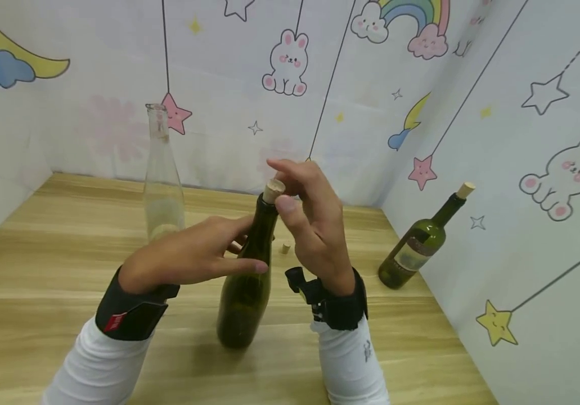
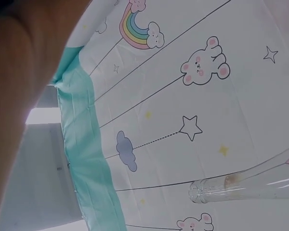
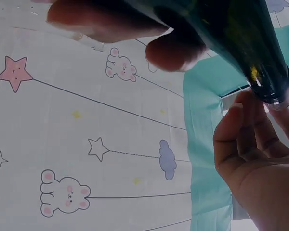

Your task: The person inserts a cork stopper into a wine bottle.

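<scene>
A dark green wine bottle (image 1: 241, 304) stands slightly tilted on the wooden table, a cork (image 1: 274, 192) sticking out of its mouth. My left hand (image 1: 196, 253) grips the bottle around its neck and shoulder, thumb in front and fingers behind. At the top, my right hand (image 1: 315, 219) pinches at the cork, its thumb against the cork's right side and the index finger raised behind. In the right wrist view the fingers (image 3: 236, 120) surround the bottle's mouth, and the cork is hidden there.
Left of the green bottle is a clear glass bottle (image 1: 160, 180), something brownish inside its neck. A second green bottle (image 1: 413, 253), labelled and corked, stands by the right wall. Behind the hands lies a small cork (image 1: 286, 248). Patterned cloth walls (image 1: 219, 146) bound the table (image 1: 31, 270).
</scene>
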The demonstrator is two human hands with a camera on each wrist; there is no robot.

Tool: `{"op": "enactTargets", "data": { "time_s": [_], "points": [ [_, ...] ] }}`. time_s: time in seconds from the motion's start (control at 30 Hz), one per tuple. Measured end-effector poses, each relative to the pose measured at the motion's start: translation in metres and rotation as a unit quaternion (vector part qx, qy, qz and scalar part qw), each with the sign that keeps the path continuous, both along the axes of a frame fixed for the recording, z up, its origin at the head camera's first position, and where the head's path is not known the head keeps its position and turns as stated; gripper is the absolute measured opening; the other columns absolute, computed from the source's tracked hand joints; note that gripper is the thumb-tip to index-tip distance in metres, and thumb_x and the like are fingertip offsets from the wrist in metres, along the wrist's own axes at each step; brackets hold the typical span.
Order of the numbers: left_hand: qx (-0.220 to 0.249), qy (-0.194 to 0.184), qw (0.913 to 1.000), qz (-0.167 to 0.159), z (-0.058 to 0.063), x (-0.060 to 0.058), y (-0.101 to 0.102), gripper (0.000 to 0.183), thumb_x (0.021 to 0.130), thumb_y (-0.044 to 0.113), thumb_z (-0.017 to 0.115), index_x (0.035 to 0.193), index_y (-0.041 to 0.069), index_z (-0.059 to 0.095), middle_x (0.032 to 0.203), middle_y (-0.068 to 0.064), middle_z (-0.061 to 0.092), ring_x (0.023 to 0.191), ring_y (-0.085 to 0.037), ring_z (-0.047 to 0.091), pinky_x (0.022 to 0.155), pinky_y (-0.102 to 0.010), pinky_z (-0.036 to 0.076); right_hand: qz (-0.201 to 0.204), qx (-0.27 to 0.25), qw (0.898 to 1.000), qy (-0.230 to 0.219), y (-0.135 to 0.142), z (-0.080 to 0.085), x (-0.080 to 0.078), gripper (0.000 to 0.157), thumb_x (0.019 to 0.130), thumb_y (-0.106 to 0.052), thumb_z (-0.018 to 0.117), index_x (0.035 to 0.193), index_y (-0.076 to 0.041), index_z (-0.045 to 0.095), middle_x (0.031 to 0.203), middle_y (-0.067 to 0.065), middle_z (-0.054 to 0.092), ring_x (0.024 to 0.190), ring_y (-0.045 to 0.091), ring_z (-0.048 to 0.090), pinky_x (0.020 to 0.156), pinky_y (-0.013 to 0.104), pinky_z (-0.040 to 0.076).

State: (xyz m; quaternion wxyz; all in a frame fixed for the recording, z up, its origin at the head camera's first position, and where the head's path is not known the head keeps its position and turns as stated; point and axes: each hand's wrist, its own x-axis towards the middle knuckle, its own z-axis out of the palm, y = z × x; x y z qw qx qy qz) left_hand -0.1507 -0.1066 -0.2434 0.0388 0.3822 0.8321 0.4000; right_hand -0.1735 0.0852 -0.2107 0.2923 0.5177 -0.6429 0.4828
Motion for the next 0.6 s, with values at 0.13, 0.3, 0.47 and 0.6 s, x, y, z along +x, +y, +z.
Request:
{"op": "enactTargets", "data": {
  "time_s": [0.13,0.3,0.47,0.6],
  "points": [
    [-0.021,-0.023,0.9995,0.007,-0.001,0.001,-0.001,0.057,0.092,0.028,0.074,0.138,0.012,0.046,0.122,-0.004,0.069,0.112,-0.023,0.067,0.09,-0.046,0.06,-0.025,0.034,0.999,0.031,0.0,-0.006,0.0,0.055,0.1,-0.037,0.057,0.122,0.013,0.057,0.098,0.019,0.063,0.08,0.022,0.057,0.072,0.032,0.051],
    [-0.027,-0.026,0.9992,0.012,-0.004,0.002,-0.002,0.057,0.091,0.033,0.074,0.138,0.017,0.046,0.121,-0.003,0.07,0.113,-0.023,0.067,0.088,-0.047,0.061,-0.062,0.046,0.995,0.06,-0.001,-0.013,0.001,0.05,0.098,-0.034,0.061,0.122,0.009,0.06,0.099,0.017,0.068,0.075,0.019,0.059,0.065,0.032,0.053],
    [-0.027,-0.014,0.9995,0.011,-0.004,0.002,-0.002,0.053,0.091,0.033,0.074,0.134,0.017,0.048,0.119,-0.001,0.071,0.112,-0.022,0.067,0.088,-0.045,0.061,-0.066,0.038,0.994,0.077,-0.002,-0.014,0.002,0.046,0.099,-0.03,0.059,0.121,0.01,0.061,0.087,0.013,0.065,0.072,0.018,0.059,0.064,0.032,0.052],
    [-0.029,-0.002,0.9995,0.014,-0.004,0.002,-0.001,0.048,0.09,0.033,0.074,0.13,0.017,0.051,0.115,0.0,0.071,0.108,-0.018,0.068,0.089,-0.044,0.06,-0.07,0.025,0.993,0.09,-0.003,-0.016,0.002,0.044,0.1,-0.028,0.059,0.121,0.011,0.061,0.083,0.011,0.062,0.071,0.018,0.058,0.064,0.032,0.052]
  ]
}}
